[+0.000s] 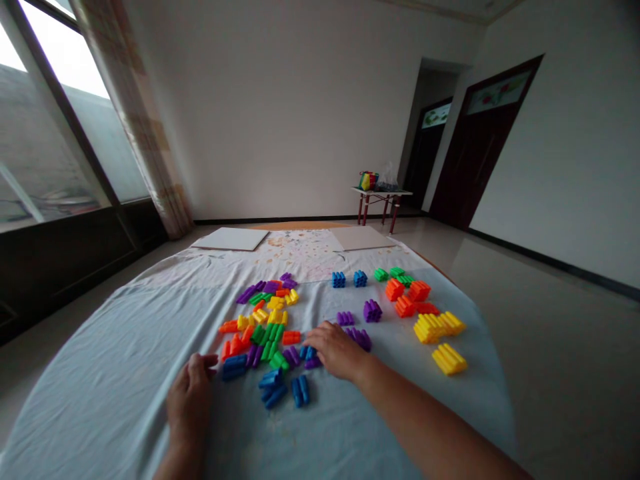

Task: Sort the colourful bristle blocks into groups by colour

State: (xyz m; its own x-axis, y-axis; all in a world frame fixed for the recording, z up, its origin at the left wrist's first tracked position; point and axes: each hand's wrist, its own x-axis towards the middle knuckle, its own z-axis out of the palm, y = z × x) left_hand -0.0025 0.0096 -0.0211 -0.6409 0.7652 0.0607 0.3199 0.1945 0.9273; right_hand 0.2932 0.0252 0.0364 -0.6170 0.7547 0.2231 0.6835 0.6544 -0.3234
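Note:
My right hand (335, 348) reaches into the loose pile, its fingers bent over a small blue plastic block (311, 352) that sits between fingertips and thumb. A purple block (313, 363) lies just below it. My left hand (191, 390) rests on the cloth at the pile's left, fingers loosely curved and apart, holding nothing. Its fingertips are close to a dark blue block (234, 367). Green blocks (273, 339), orange blocks (241, 340) and yellow blocks (277, 303) lie mixed between the hands. More blue blocks (273, 387) are at the near side.
Grouped by colour on the right are yellow (449, 359), orange (405, 305), green (397, 272), purple (373, 311) and blue (360, 278) bundles. Two flat boards (233, 239) lie at the far end of the cloth-covered table (115, 373). A small table (383, 193) with bags stands beyond.

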